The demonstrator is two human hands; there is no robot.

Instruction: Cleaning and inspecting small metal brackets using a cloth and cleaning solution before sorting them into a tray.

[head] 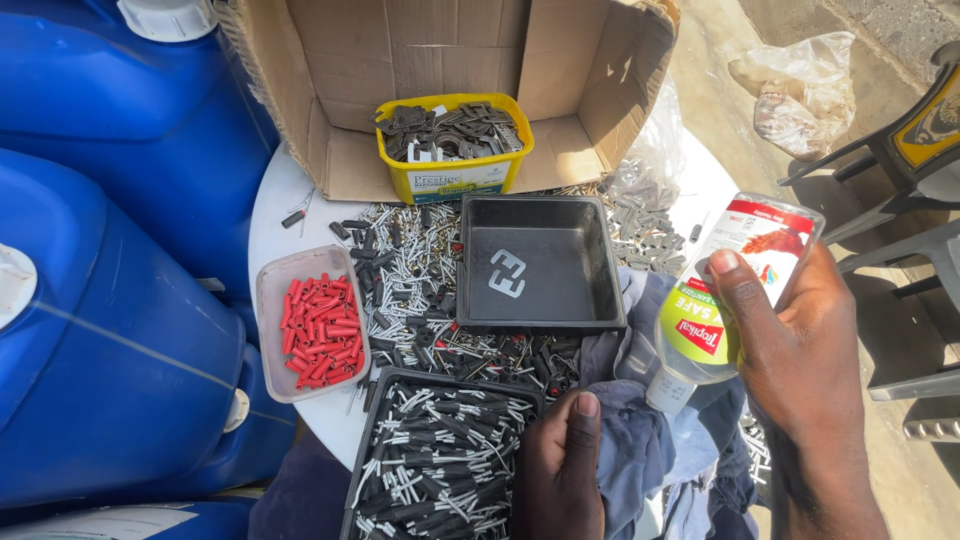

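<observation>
Tipping a clear bottle (722, 300) over grey cloth (640, 420) — right hand (800, 350)

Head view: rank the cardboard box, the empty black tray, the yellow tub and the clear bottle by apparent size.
1. cardboard box
2. black tray
3. yellow tub and clear bottle: they look alike, and the bottle is closer to the camera, so their order is unsure.

Far: yellow tub (455, 178) of grey metal pieces (450, 132). Left: blue drums (110, 330), red plugs (322, 330). Centre: black tray (540, 300). Right: clear bottle (725, 300), green-and-red label. Near: grey-blue cloth (640, 440).
</observation>
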